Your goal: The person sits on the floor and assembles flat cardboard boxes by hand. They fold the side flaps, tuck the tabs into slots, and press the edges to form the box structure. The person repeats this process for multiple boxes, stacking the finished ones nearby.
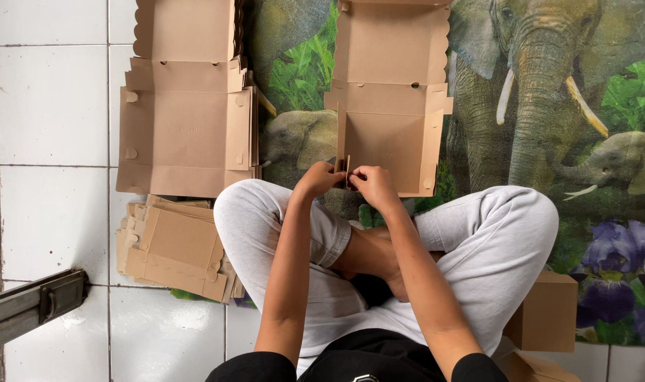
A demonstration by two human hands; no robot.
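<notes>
A brown cardboard box blank point(387, 106) lies partly folded on the mat in front of my crossed legs, its side walls standing up. My left hand point(320, 178) and my right hand point(373, 185) meet at its near left corner, both pinching the front flap point(347, 166) there. The fingers are closed on the cardboard edge, which is mostly hidden behind them.
A stack of flat box blanks point(188, 106) lies to the left on the white tiled floor point(50, 106), with a smaller pile of blanks point(174, 247) beside my left knee. A folded brown box point(545, 315) sits by my right knee. An elephant-print mat point(549, 92) covers the floor.
</notes>
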